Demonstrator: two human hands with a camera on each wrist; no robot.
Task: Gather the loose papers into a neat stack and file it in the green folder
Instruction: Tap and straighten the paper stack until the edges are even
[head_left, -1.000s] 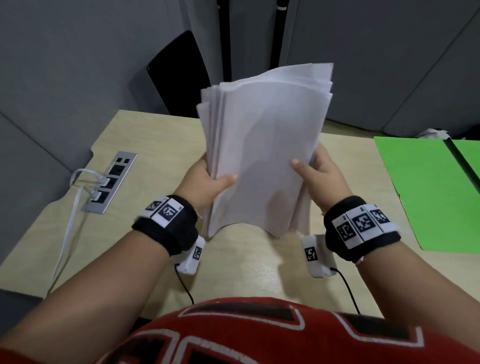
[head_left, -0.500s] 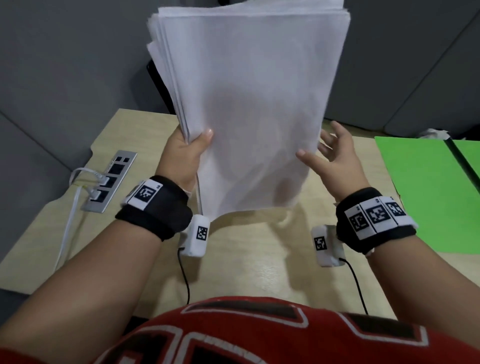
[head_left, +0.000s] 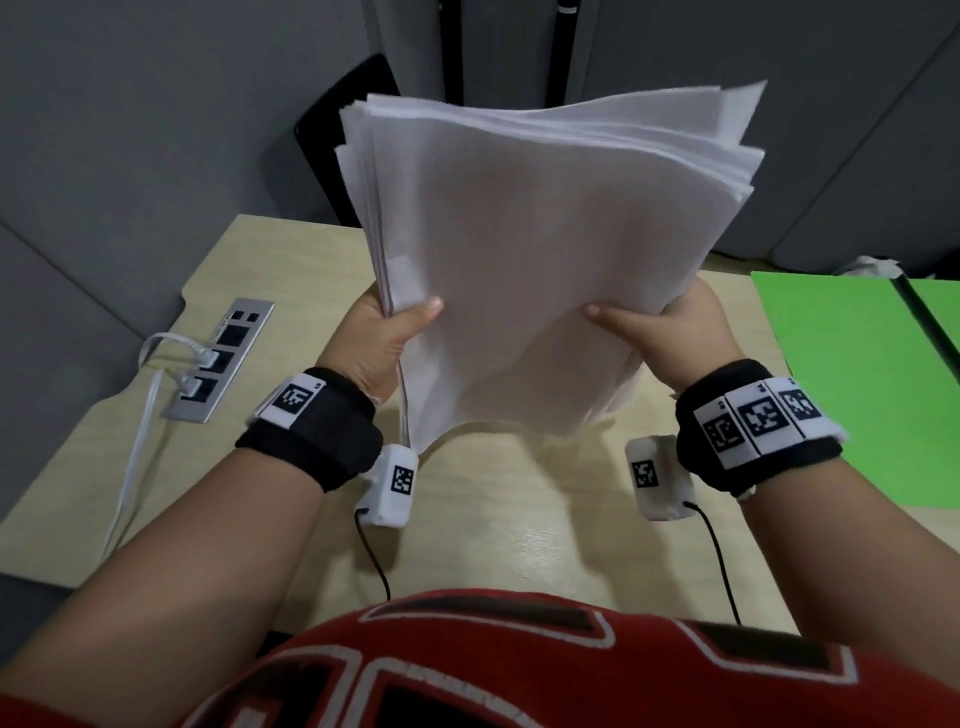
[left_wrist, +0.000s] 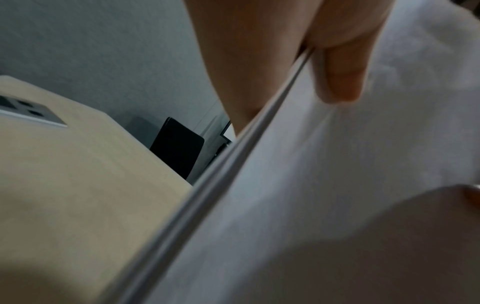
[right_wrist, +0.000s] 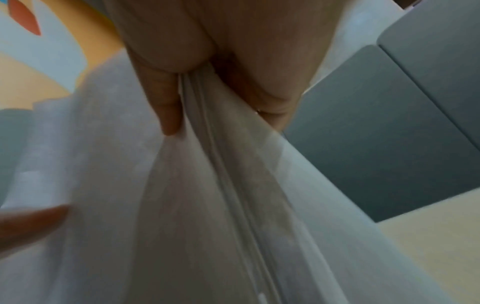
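A thick stack of white papers (head_left: 540, 249) stands nearly upright above the desk, its top edges uneven and fanned. My left hand (head_left: 387, 332) grips its left edge, thumb on the front sheet. My right hand (head_left: 670, 327) grips the right edge the same way. The left wrist view shows the stack's edge (left_wrist: 249, 148) pinched under my thumb; the right wrist view shows the sheets (right_wrist: 207, 185) held between thumb and fingers. The open green folder (head_left: 852, 384) lies flat on the desk at the right, apart from both hands.
A pale wooden desk (head_left: 519, 530) lies below the stack. A metal socket panel (head_left: 221, 358) with white cables plugged in sits at the desk's left. A black chair back (head_left: 343, 130) stands behind the desk, before grey partition walls.
The stack has come down from its highest point. My right hand, which had let go with fingers spread half a second ago, grips the right edge again.
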